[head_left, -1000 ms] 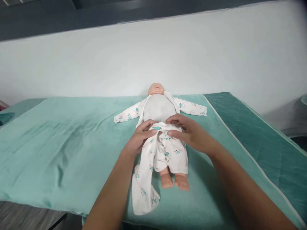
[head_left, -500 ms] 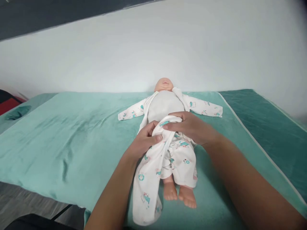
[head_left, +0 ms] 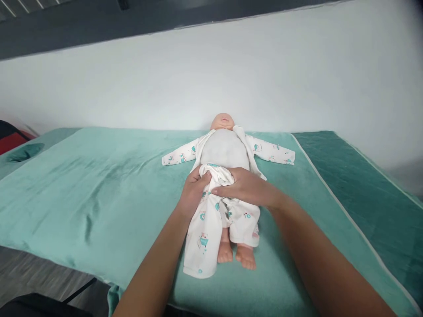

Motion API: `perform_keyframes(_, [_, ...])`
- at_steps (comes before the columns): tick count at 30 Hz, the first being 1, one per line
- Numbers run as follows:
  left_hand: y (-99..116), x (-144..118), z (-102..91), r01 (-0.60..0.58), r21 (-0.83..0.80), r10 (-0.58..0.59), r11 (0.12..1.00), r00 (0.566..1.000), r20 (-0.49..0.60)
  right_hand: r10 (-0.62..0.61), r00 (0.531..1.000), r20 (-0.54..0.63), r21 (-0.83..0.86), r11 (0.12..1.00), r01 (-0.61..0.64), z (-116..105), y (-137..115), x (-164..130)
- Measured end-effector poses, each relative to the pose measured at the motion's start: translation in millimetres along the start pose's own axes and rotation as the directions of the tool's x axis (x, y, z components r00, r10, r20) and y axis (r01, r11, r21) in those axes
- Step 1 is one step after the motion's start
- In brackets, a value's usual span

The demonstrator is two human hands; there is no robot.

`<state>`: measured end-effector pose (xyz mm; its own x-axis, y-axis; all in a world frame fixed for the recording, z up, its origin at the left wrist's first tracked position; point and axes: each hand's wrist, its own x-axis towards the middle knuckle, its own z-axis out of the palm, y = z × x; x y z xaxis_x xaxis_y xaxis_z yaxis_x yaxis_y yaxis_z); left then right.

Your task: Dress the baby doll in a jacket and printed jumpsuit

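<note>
A baby doll lies on its back, its head by the wall and its bare feet toward me. It wears a white printed jacket, open at the front, sleeves spread wide. White baby pants with the same print are bunched at the top over the doll's lower belly. One pant leg hangs flat beside the feet; the other is around a leg of the doll. My left hand pinches the bunched cloth from the left. From the right, my right hand grips it, thumb on top, fingers partly hidden.
A teal padded cover lies under the doll, with a darker teal strip on the right. Behind it rises a white wall. A black and red object sits at the far left. Something black stands below the near left edge.
Both hands have gathered the top of the pants into a tighter bunch, and the loose pant leg has drawn up and now lies flatter. The camera view has shifted slightly.
</note>
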<state>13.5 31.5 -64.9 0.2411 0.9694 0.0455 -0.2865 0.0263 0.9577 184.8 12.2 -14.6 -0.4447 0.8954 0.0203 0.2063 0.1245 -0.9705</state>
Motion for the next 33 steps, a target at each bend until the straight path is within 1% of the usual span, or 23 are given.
perform_keyframes(2, [0, 1, 1.8, -0.006, 0.020, 0.006, 1.000, 1.000, 0.008, 0.065, 0.997, -0.036, 0.089, 0.994, -0.062, 1, 4, -4])
perform_keyframes(4, [0, 1, 4.0, -0.005, 0.024, 0.004, 1.000, 1.000, 0.017, 0.116, 0.991, -0.066, 0.229, 0.969, -0.098, 2, 7, -5])
perform_keyframes(7, [1, 0, 7.4, 0.000, 0.015, 0.000, 1.000, 1.000, 0.003, 0.129, 0.987, -0.092, 0.437, 0.896, -0.077, 3, 11, -3])
perform_keyframes(9, [2, -1, 9.0, -0.014, 0.040, 0.014, 0.999, 1.000, -0.010, 0.126, 0.985, -0.119, 0.533, 0.845, -0.043, 2, 13, 0])
perform_keyframes(11, [5, -3, 9.9, -0.008, 0.111, 0.008, 0.994, 1.000, 0.001, 0.131, 0.979, -0.157, 0.585, 0.811, -0.015, 2, 15, 2])
perform_keyframes(13, [9, -5, 10.1, 0.023, 0.199, -0.030, 0.980, 0.999, 0.036, 0.142, 0.967, -0.211, 0.608, 0.794, 0.016, 3, 16, 4])
perform_keyframes(15, [12, -7, 9.6, 0.056, 0.242, -0.078, 0.969, 0.994, 0.082, 0.146, 0.954, -0.260, 0.620, 0.783, 0.049, 5, 17, 5])
perform_keyframes(17, [16, -9, 8.6, 0.071, 0.228, -0.100, 0.971, 0.987, 0.122, 0.141, 0.946, -0.292, 0.609, 0.790, 0.070, 7, 17, 6])
perform_keyframes(19, [18, -10, 7.1, 0.089, 0.201, -0.121, 0.976, 0.980, 0.155, 0.129, 0.943, -0.308, 0.572, 0.817, 0.075, 9, 18, 6])
perform_keyframes(21, [19, -11, 5.6, 0.130, 0.199, -0.168, 0.971, 0.967, 0.191, 0.118, 0.939, -0.323, 0.520, 0.851, 0.072, 10, 20, 7])
perform_keyframes(23, [18, -12, 4.7, 0.171, 0.172, -0.205, 0.970, 0.958, 0.202, 0.113, 0.939, -0.323, 0.466, 0.883, 0.054, 9, 20, 6])
perform_keyframes(24, [17, -12, 4.5, 0.178, 0.135, -0.202, 0.975, 0.961, 0.190, 0.106, 0.945, -0.310, 0.432, 0.901, 0.040, 8, 18, 5])
perform_keyframes(26, [14, -12, 4.3, 0.158, 0.033, -0.161, 0.987, 0.976, 0.145, 0.072, 0.971, -0.227, 0.337, 0.941, 0.009, 5, 14, 1])
perform_keyframes(28, [10, -10, 4.1, 0.122, -0.043, -0.117, 0.992, 0.987, 0.106, 0.032, 0.997, -0.075, 0.218, 0.976, -0.015, 0, 8, -3])
perform_keyframes(30, [7, -9, 3.9, 0.092, -0.074, -0.085, 0.993, 0.992, 0.092, 0.039, 0.997, 0.066, 0.101, 0.994, -0.045, -4, 4, -8])
perform_keyframes(31, [6, -9, 3.9, 0.079, -0.077, -0.072, 0.994, 0.994, 0.088, 0.058, 0.993, 0.105, 0.064, 0.996, -0.065, -5, 3, -9])
perform_keyframes(32, [6, -8, 4.1, 0.068, -0.071, -0.063, 0.995, 0.995, 0.081, 0.080, 0.990, 0.119, 0.052, 0.995, -0.087, -6, 4, -10])
perform_keyframes(33, [6, -8, 4.4, 0.059, -0.051, -0.055, 0.997, 0.996, 0.073, 0.099, 0.989, 0.106, 0.066, 0.992, -0.106, -6, 5, -10])
